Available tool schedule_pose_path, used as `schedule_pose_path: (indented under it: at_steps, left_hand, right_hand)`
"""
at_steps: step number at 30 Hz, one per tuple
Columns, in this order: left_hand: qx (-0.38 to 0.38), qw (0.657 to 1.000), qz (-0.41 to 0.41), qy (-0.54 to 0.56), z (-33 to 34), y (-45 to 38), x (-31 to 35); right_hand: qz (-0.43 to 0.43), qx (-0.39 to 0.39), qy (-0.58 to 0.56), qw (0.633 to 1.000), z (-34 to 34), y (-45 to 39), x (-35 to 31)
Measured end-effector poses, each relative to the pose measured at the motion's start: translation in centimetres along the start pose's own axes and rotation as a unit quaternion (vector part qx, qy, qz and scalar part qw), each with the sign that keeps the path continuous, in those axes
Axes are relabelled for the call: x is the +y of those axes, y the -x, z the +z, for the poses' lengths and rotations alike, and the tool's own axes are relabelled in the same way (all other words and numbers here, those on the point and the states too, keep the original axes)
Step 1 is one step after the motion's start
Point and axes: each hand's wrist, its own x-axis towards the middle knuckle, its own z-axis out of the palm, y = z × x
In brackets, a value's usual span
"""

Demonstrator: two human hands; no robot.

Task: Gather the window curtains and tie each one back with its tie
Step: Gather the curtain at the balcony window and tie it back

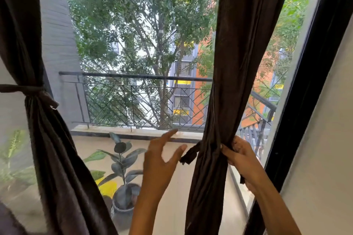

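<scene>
Right curtain [227, 82]: dark brown cloth, soft, light, likely to slip loose; best held at the gathered waist, near the window's right frame [313, 89]. Tie [189, 155]: a matching strip, its loose end hanging left of the bundle. Right hand [240, 156] pinches the gathered cloth at the waist. Left hand [162, 160] is released, fingers spread, just beside that loose end (not touching). Left curtain [38, 63]: already tied.

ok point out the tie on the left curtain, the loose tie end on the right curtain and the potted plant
left curtain's tie [41, 94], head view, its knot
loose tie end [189, 155], head view, its middle
potted plant [122, 160], head view, a leaf
</scene>
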Motion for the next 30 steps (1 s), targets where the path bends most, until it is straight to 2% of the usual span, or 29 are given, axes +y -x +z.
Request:
schedule_pose_path:
  at_steps: [2, 4, 6, 8, 9, 10, 11, 13, 15, 17, 19, 25, 30]
  left_hand:
    - [-0.102, 0.994, -0.04, -0.011, 1.4, -0.1, -0.4]
    - [-0.144, 0.989, -0.023, -0.011, 2.8, -0.1, -0.5]
    - [-0.109, 0.994, 0.0, -0.014, 3.6, 0.2, -0.5]
    - [-0.044, 0.998, 0.017, -0.036, 3.9, 0.6, -0.4]
    - [-0.02, 0.998, 0.03, -0.052, 4.0, 0.9, 0.0]
    - [-0.004, 0.997, 0.043, -0.071, 4.1, 1.2, 0.6]
    - [0.004, 0.994, 0.058, -0.091, 4.1, 1.4, 1.1]
    - [0.013, 0.989, 0.075, -0.126, 3.9, 1.7, 2.0]
    - [0.007, 0.988, 0.069, -0.136, 3.1, 1.7, 2.6]
    - [-0.005, 0.993, 0.044, -0.107, 2.2, 1.8, 2.9]
    - [-0.016, 0.999, -0.012, -0.027, 1.3, 2.1, 3.4]
    - [-0.112, 0.993, 0.006, 0.039, -0.2, 2.3, 4.9]
    - [-0.119, 0.992, 0.041, 0.008, 0.2, 2.3, 5.1]
  right_hand:
    - [-0.001, 0.004, -0.002, 1.0, 0.5, 0.0, 0.0]
    - [-0.019, 0.039, 0.008, 0.999, 1.3, 0.3, 0.0]
    - [-0.057, 0.156, 0.062, 0.984, 2.3, 1.0, 0.5]
    - [-0.1, 0.315, 0.109, 0.937, 3.5, 2.1, 0.9]
    - [-0.131, 0.361, 0.112, 0.916, 4.1, 2.7, 1.1]
    - [-0.167, 0.371, 0.098, 0.908, 4.7, 3.3, 1.2]
    - [-0.197, 0.352, 0.074, 0.912, 5.3, 3.8, 1.3]
    - [-0.226, 0.263, 0.037, 0.937, 6.1, 4.8, 1.1]
    - [-0.236, 0.182, 0.048, 0.953, 6.1, 5.4, 0.9]
    - [-0.235, 0.14, 0.062, 0.96, 5.6, 5.6, 0.6]
    - [-0.225, 0.11, 0.061, 0.966, 5.1, 5.8, 0.2]
    - [-0.236, 0.1, 0.119, 0.959, 5.4, 5.7, 0.3]
    - [-0.275, 0.093, 0.177, 0.94, 5.4, 5.7, 0.5]
